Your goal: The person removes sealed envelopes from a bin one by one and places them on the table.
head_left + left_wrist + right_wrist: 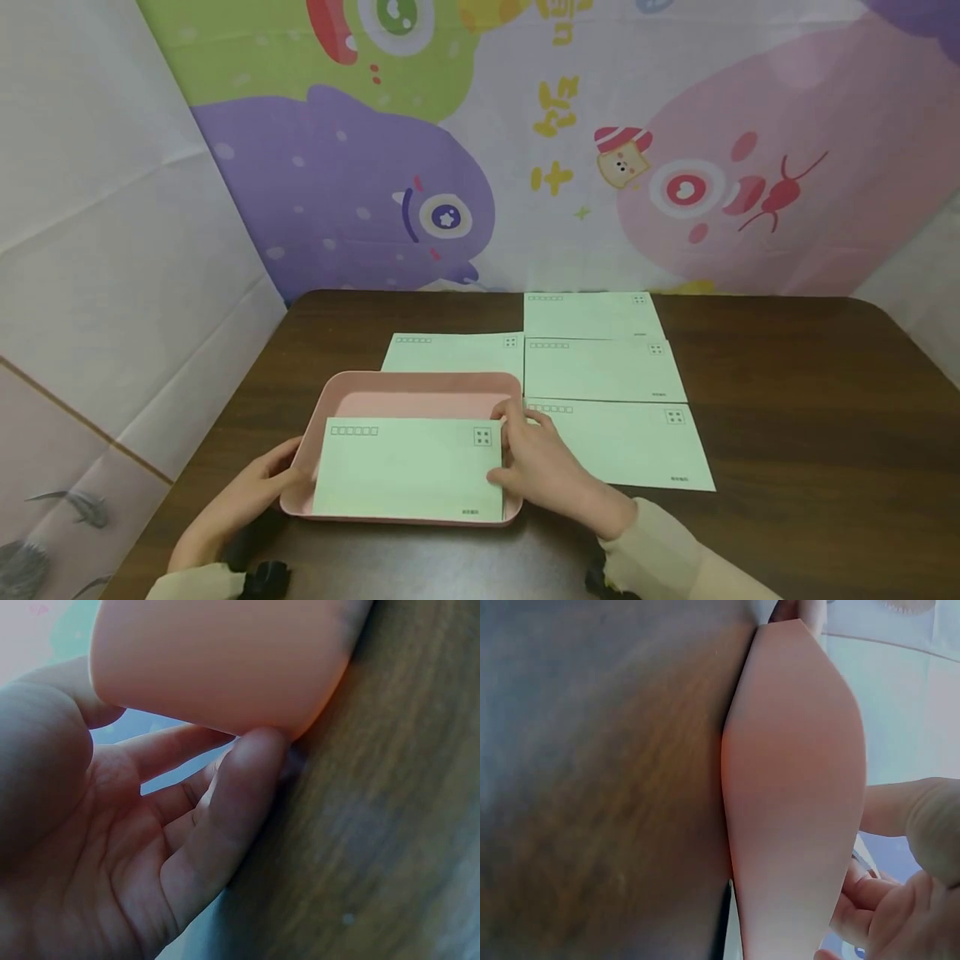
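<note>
Cartoon creatures covered the backdrop (pixel 360 192) behind a dark wooden table (pixel 780 417), where the pink tray (pixel 420 382) sat toward the near side. One pale envelope (pixel 408 471) lay in it against the near rim, leaving bare tray floor along the far side, perhaps so its edges were easy to reach. Whether others lay beneath could not be told. The right hand (pixel 543 462) pinched its right end, thumb over the printed face and fingers near the far corner, a hold that seemed suited to thin paper. The left hand (pixel 243 496) curved about the tray's left end, gripping it, likely to stop it sliding.

Beyond the tray lay a rear envelope (pixel 457 354), partly hidden by it; to its right ran a column of three: a far envelope (pixel 588 315), a middle envelope (pixel 603 371) and a nearest envelope (pixel 622 446), edges close together. All showed small boxes at upper left and a square at upper right, a shared facing that looked deliberate, keeping the print the same way round
</note>
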Motion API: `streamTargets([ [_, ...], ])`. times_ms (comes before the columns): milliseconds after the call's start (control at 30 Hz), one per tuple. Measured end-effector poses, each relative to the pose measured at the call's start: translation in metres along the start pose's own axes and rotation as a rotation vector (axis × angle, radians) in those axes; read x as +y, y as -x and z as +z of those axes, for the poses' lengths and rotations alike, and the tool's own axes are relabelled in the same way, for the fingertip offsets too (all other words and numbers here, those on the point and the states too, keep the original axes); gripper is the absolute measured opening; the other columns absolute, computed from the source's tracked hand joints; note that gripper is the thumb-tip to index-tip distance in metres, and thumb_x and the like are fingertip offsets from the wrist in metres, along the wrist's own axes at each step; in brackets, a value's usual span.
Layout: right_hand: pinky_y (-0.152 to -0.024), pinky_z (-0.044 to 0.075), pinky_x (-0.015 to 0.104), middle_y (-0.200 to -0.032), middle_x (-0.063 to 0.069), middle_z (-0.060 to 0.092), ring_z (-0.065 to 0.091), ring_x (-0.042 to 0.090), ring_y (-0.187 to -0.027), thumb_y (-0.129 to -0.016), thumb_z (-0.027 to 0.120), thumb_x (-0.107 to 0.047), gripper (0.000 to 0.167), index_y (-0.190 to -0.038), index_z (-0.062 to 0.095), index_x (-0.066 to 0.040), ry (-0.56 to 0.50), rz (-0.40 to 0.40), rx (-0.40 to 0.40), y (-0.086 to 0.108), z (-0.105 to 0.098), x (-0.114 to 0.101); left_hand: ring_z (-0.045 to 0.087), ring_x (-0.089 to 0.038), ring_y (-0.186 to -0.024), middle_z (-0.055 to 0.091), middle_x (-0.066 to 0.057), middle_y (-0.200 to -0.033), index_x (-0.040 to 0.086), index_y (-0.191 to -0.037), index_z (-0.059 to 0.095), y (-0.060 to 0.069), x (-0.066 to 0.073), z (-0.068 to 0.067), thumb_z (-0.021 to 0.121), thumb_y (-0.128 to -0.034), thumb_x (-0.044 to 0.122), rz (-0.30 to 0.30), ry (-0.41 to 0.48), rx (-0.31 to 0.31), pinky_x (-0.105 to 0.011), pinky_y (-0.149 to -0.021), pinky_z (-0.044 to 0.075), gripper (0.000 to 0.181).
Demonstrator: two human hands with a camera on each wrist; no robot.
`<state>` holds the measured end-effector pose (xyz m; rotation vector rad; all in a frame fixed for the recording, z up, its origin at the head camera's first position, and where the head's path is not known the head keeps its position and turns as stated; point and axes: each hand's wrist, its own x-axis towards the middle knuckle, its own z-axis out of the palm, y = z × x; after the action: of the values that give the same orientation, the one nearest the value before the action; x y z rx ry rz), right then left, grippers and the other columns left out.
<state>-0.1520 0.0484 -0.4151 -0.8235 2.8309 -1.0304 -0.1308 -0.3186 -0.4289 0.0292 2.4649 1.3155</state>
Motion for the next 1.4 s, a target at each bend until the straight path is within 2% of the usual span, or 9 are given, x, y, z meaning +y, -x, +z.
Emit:
streamTargets([
  [167, -0.091, 0.034, 0.040, -0.062, -0.007, 0.050, 0.051, -0.001, -0.058, -0.070, 0.072, -0.008, 0.052, -0.112, 0.041, -0.003, -0.119, 0.022, 0.018, 0.003, -0.001, 0.000, 0.029, -0.037, -0.128, 0.030, -0.024, -0.142, 0.000, -0.142, 0.023, 0.000, 0.000, 0.000, 0.046, -0.0942, 0.031, 0.018, 0.007, -0.005, -0.048, -0.097, 0.033, 0.061],
  [300, -0.085, 0.037, 0.036, -0.060, -0.012, 0.051, 0.048, 0.003, -0.062, -0.073, 0.072, -0.012, 0.026, -0.087, 0.052, -0.006, -0.098, 0.013, 0.047, 0.005, -0.001, 0.000, 0.031, -0.036, -0.127, 0.030, -0.024, -0.141, 0.001, -0.142, 0.024, 0.000, 0.001, 0.001, 0.047, -0.0934, 0.032, -0.004, -0.002, 0.002, -0.046, -0.095, 0.035, 0.062],
  [400, -0.075, 0.038, 0.029, -0.059, -0.012, 0.051, 0.043, 0.005, -0.063, -0.078, 0.068, -0.014, 0.021, -0.071, 0.048, -0.010, -0.090, 0.017, 0.052, 0.008, -0.004, 0.000, 0.031, -0.035, -0.126, 0.029, -0.024, -0.142, 0.003, -0.142, 0.024, 0.001, 0.002, 0.001, 0.050, -0.0917, 0.033, -0.036, -0.003, 0.011, -0.045, -0.094, 0.036, 0.065],
  [533, -0.049, 0.034, 0.020, -0.067, -0.010, 0.062, 0.037, 0.003, -0.049, -0.085, 0.059, -0.013, 0.013, -0.076, 0.050, -0.010, -0.186, 0.065, 0.033, 0.014, -0.009, -0.001, 0.029, -0.035, -0.128, 0.028, -0.023, -0.143, 0.004, -0.143, 0.023, 0.001, 0.003, 0.001, 0.051, -0.0911, 0.034, -0.056, -0.006, 0.019, -0.046, -0.096, 0.034, 0.066],
  [633, -0.044, 0.028, 0.018, -0.066, -0.008, 0.059, 0.030, 0.001, -0.043, -0.089, 0.054, -0.013, 0.010, -0.083, 0.049, -0.009, -0.269, 0.096, 0.037, 0.017, -0.013, -0.001, 0.028, -0.036, -0.129, 0.027, -0.024, -0.144, 0.003, -0.143, 0.023, 0.001, 0.003, 0.001, 0.050, -0.0915, 0.034, -0.055, -0.011, 0.019, -0.047, -0.097, 0.033, 0.066],
  [767, -0.048, 0.032, 0.017, -0.068, -0.003, 0.055, 0.040, 0.000, -0.052, -0.092, 0.050, -0.011, 0.006, -0.089, 0.046, -0.007, -0.377, 0.136, 0.066, 0.022, -0.018, 0.001, 0.030, -0.035, -0.127, 0.028, -0.023, -0.143, 0.004, -0.142, 0.024, 0.001, 0.003, 0.000, 0.049, -0.0921, 0.033, -0.043, -0.006, 0.013, -0.044, -0.095, 0.035, 0.063],
  [900, -0.051, 0.040, 0.021, -0.097, 0.010, 0.066, 0.059, 0.007, -0.069, -0.093, 0.049, -0.010, 0.009, -0.098, 0.046, -0.003, -0.507, 0.176, 0.103, 0.026, -0.025, 0.005, 0.031, -0.034, -0.126, 0.029, -0.022, -0.143, 0.005, -0.142, 0.025, 0.000, 0.002, 0.000, 0.049, -0.0919, 0.032, -0.042, -0.006, 0.013, -0.044, -0.094, 0.036, 0.062],
  [1267, -0.061, 0.049, 0.027, -0.109, 0.024, 0.060, 0.065, 0.019, -0.081, -0.092, 0.048, -0.005, 0.023, -0.112, 0.040, 0.001, -0.658, 0.260, 0.105, 0.046, -0.046, 0.024, 0.036, -0.031, -0.121, 0.030, -0.024, -0.142, 0.003, -0.142, 0.025, 0.002, 0.001, 0.001, 0.048, -0.0922, 0.029, -0.012, -0.007, 0.003, -0.034, -0.087, 0.040, 0.061],
  [1400, -0.059, 0.049, 0.028, -0.108, 0.024, 0.059, 0.065, 0.017, -0.078, -0.089, 0.046, 0.000, 0.021, -0.107, 0.035, 0.001, -0.719, 0.313, 0.112, 0.053, -0.055, 0.032, 0.036, -0.031, -0.120, 0.030, -0.024, -0.141, 0.002, -0.142, 0.024, 0.002, 0.000, 0.000, 0.048, -0.0923, 0.027, -0.007, -0.003, 0.006, -0.033, -0.087, 0.041, 0.060],
])
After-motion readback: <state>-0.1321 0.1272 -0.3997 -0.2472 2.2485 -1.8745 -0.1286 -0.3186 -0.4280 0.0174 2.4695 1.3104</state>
